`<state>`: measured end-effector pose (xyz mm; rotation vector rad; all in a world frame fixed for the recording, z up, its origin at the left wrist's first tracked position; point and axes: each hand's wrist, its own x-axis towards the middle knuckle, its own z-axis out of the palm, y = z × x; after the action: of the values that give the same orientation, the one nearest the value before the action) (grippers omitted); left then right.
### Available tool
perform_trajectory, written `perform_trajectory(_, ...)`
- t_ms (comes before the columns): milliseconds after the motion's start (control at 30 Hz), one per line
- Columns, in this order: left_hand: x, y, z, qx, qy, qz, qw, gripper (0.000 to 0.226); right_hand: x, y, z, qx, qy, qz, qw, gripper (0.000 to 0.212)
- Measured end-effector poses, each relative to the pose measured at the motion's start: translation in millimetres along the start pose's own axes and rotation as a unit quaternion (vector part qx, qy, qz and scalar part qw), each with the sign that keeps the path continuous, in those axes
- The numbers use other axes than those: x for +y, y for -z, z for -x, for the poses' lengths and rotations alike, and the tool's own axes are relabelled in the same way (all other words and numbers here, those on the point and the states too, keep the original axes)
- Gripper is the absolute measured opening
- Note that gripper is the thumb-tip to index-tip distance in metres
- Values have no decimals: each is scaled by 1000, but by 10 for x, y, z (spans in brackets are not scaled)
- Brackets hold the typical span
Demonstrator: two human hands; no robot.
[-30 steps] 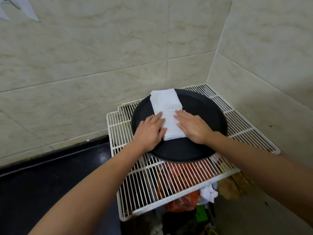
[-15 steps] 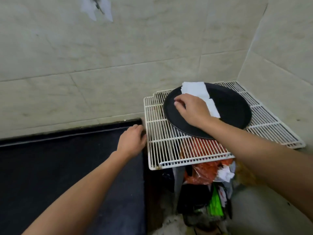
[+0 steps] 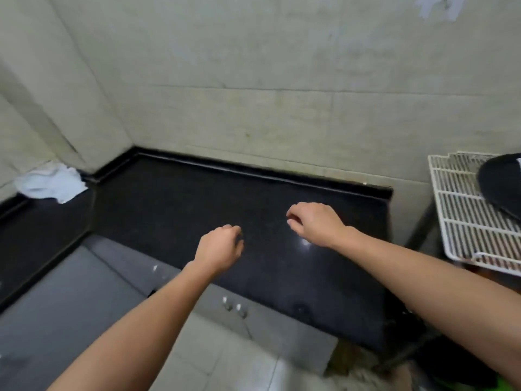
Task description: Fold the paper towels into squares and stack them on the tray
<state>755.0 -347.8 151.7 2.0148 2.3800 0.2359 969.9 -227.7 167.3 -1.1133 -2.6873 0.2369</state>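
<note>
Both of my hands hover over the black countertop (image 3: 174, 204), holding nothing. My left hand (image 3: 220, 248) has its fingers curled loosely downward. My right hand (image 3: 314, 221) is likewise loosely curled, a little farther back and to the right. The black round tray (image 3: 497, 184) shows only partly at the right edge, resting on the white wire rack (image 3: 462, 218). A sliver of the white folded towels (image 3: 518, 162) shows on it at the frame's edge. A crumpled white paper towel (image 3: 50, 183) lies in the far left corner of the counter.
Beige tiled walls (image 3: 253, 80) close off the counter at the back and left. Grey cabinet fronts (image 3: 84, 292) run below the counter's front edge, and a pale tiled floor (image 3: 225, 356) lies beneath. A gap separates the counter's right end from the wire rack.
My view has swung left from the tray to the counter. My right hand left the folded towels on the tray, and both hands moved over the black counter.
</note>
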Motion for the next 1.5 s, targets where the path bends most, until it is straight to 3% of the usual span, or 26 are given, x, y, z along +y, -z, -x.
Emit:
perform_trajectory(233, -1944, 342, 1120, -23, 118, -48, 992, 22, -1955, -748, -567, -63, 106, -14, 992, 25)
perform_trajectory(367, -2689, 466, 1534, -10, 183, -47, 982, 25, -2743, -941, -952, -68, 172, -4, 983, 27)
perform_trajectory(800, -4554, 453, 1733, -16, 303, -34, 952, 28, -4417, -1920, -2668, -129, 310, -13, 942, 30)
perform_trajectory(1100, -6052, 729, 1107, 18, 363, -22, 931, 19, -5361, -2395, -4309, -157, 324, -22, 933, 27)
perform_trajectory(1500, -7866, 451, 630, -23, 386, 22, 922, 22, -6292, -3307, -5672, -254, 276, -2, 927, 24)
